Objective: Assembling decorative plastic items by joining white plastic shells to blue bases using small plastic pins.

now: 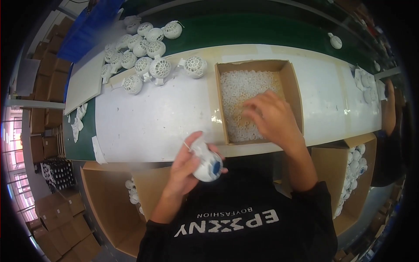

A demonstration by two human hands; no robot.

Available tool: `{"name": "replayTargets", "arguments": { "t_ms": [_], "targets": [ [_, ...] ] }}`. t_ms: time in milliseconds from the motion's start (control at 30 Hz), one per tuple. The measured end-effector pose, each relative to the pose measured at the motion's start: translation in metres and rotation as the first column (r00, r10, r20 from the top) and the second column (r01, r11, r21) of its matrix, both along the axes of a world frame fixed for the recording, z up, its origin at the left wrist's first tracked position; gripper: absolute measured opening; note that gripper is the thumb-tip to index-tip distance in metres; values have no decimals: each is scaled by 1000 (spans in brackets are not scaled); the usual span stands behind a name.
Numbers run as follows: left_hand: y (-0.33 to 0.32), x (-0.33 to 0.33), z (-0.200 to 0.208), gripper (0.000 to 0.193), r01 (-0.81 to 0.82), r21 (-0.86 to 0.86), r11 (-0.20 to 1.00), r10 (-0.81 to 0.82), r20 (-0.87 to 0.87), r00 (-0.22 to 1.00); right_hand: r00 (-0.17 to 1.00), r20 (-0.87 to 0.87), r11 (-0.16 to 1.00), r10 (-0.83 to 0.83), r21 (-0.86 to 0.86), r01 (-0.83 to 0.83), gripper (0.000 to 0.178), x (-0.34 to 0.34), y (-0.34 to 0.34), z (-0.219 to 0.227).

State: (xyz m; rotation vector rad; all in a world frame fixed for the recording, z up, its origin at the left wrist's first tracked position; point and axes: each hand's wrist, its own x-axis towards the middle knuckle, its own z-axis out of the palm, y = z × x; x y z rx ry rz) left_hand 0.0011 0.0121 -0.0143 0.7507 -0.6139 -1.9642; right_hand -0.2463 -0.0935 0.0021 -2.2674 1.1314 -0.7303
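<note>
My left hand is closed round a white ball-shaped plastic unit with a dark blue round spot and a narrow neck, held just off the table's near edge. A thin pale cord or strip shows by the neck. Over an open cardboard box my right hand is bent, thumb and fingertips drawn close together. Whatever sits between those fingertips is too small to make out. Small clear plastic rings fill the bottom of this box, some of them yellowish.
Several white balls with grilles stand grouped at the table's far left. Below the table edge are open cartons, one at left and one at right, with white balls inside. Another person's arm shows at far right.
</note>
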Motion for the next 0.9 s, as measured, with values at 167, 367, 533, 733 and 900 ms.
{"name": "replayTargets", "arguments": {
  "t_ms": [167,367,533,733,900],
  "targets": [
    [-4,35,-4,58,-191,-3,982,191,39,981,915,-300,947,-271,88,309,15,8,-2,-30],
    [-7,32,-16,42,-198,-151,969,218,130,967,864,-418,945,-279,39,324,13,19,-4,-31],
    [-18,27,-19,26,-105,-473,875,355,478,803,892,-383,965,-239,6,261,10,21,-5,-30],
    [-27,20,-7,19,103,-621,777,427,640,639,891,-397,973,-220,-17,232,8,17,-5,-36],
    [-33,14,4,17,122,-631,766,439,652,618,905,-370,971,-207,32,235,7,20,-4,-30]
  ]
}}
